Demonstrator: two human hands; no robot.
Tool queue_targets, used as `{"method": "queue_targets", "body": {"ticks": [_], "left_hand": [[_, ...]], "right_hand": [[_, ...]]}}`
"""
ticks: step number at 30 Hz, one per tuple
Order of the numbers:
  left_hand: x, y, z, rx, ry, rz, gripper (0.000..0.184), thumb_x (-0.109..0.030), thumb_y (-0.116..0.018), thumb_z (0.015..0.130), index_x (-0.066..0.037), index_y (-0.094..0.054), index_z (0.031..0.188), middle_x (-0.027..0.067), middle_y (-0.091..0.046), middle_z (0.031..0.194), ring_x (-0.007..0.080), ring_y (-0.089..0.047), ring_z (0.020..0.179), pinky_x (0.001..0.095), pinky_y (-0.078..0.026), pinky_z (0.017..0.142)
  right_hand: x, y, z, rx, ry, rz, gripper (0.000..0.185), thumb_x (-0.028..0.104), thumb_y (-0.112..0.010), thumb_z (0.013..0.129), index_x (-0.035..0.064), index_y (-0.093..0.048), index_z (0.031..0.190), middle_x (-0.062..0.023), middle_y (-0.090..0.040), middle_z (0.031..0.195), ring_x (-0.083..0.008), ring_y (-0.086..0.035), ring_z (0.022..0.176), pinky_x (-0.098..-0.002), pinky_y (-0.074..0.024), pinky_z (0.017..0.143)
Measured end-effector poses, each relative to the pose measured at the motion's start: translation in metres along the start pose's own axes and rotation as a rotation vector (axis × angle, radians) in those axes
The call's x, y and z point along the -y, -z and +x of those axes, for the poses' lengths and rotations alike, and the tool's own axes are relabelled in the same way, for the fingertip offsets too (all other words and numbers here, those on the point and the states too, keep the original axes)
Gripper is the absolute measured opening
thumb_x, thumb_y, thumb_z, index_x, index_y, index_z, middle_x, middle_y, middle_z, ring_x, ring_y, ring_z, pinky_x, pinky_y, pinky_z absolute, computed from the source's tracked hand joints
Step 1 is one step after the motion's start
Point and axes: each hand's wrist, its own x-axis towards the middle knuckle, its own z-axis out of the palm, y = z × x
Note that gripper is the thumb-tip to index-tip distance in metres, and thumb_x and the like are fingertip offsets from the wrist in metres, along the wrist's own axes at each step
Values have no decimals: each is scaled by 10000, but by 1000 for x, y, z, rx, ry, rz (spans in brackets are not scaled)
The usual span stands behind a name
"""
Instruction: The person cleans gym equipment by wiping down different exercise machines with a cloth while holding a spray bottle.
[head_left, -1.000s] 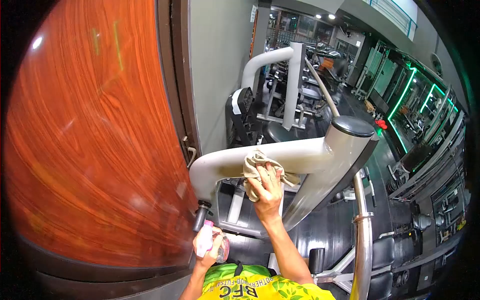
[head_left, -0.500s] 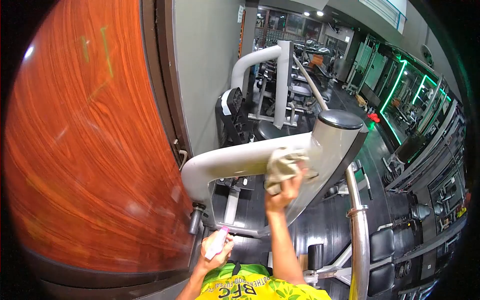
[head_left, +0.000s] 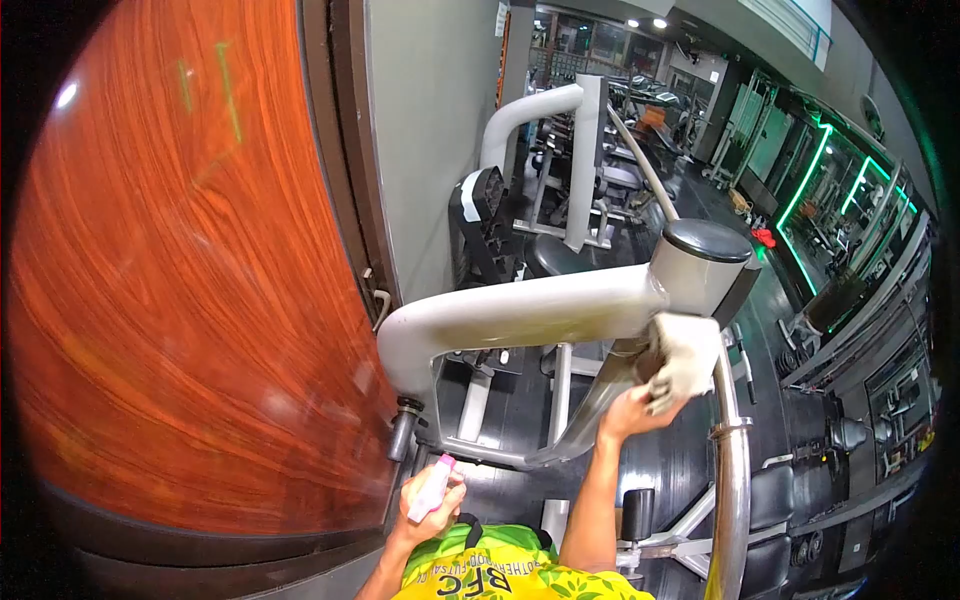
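My left hand [head_left: 450, 503] is wrapped round a small white bottle with a pink top [head_left: 431, 492], held low in front of my yellow and green shirt [head_left: 490, 570]. My right hand [head_left: 635, 414] grips a pale cloth [head_left: 690, 352]. The cloth lies against the upright post of a grey-white gym machine frame [head_left: 530, 305], just below its round black cap [head_left: 708, 240]. Folds of the cloth cover part of my right fingers and some of the post.
A glossy wood-grain panel [head_left: 190, 300] rises close on my left, with a door handle [head_left: 381, 308] at its edge. A chrome tube [head_left: 733, 500] and black pads [head_left: 765, 495] stand at right. More gym machines fill the background.
My right hand and the cloth have moved right, from the horizontal arm of the frame to its upright post. The left hand still holds the bottle in nearly the same place.
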Motion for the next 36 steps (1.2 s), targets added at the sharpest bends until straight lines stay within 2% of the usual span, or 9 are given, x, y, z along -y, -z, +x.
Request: {"method": "queue_targets", "body": {"ticks": [5,9,15,17,19,21,24,32,36], "left_hand": [[-4,2,1,4,50,-11,111,-35,-632,830,-9,-570,919,34,-582,623,91,-573,491,229,-448,452],[-4,6,-2,-22,33,-6,117,-32,-635,828,-5,-572,922,36,-584,625,93,-576,498,231,-453,456],[-7,18,-9,-101,44,-6,115,-17,-636,823,3,-571,916,32,-587,632,92,-576,513,233,-459,468],[-6,18,-9,-135,53,-57,111,-15,-640,818,2,-574,906,32,-589,635,91,-578,516,231,-458,473],[-7,17,-9,-150,67,-32,105,-23,-639,821,1,-576,901,36,-589,634,92,-580,513,230,-458,472],[-4,17,-9,-132,53,-3,103,-29,-636,824,1,-576,902,38,-590,632,92,-580,511,231,-458,471],[-5,18,-10,-114,28,43,101,-38,-635,827,0,-577,901,41,-590,630,93,-580,505,231,-457,467],[1,23,-14,-156,41,24,108,-34,-639,821,7,-582,903,42,-581,634,92,-574,493,231,-448,457],[4,25,-15,-162,45,35,112,-30,-643,819,10,-586,907,43,-580,646,92,-577,499,232,-449,458]], "right_hand": [[-34,-21,-61,254,224,-37,437,266,-532,813,-63,-550,1099,-174,-610,995,-311,-587,971,-414,-432,854],[-55,-21,-151,504,-295,117,391,-17,-481,772,-23,-582,1150,-149,-645,1075,-249,-607,1011,-350,-439,892],[-57,-33,-160,283,-937,588,294,164,-464,948,55,-523,1214,-88,-614,1065,-203,-616,935,-313,-522,800],[-65,-32,-118,98,-1049,543,235,293,-475,955,122,-514,1111,-50,-552,781,-175,-451,318,-317,-345,239],[11,-22,-58,99,-1177,642,342,327,-497,947,47,-500,1144,-60,-605,898,-166,-607,669,-312,-509,561],[3,-21,-63,65,-989,470,448,238,-520,946,-42,-404,1275,-131,-541,1183,-189,-549,1051,-323,-449,903],[5,-28,-68,26,-629,454,541,229,-540,939,-54,-322,1345,-165,-462,1288,-218,-469,1171,-341,-352,1013],[-2,-45,-134,148,-506,99,577,309,-549,934,-37,-309,1328,-193,-379,1344,-265,-404,1204,-365,-316,1016],[14,-50,-157,269,-625,193,433,67,-435,930,-12,-276,1325,-189,-380,1308,-257,-395,1172,-354,-313,1004]]}}
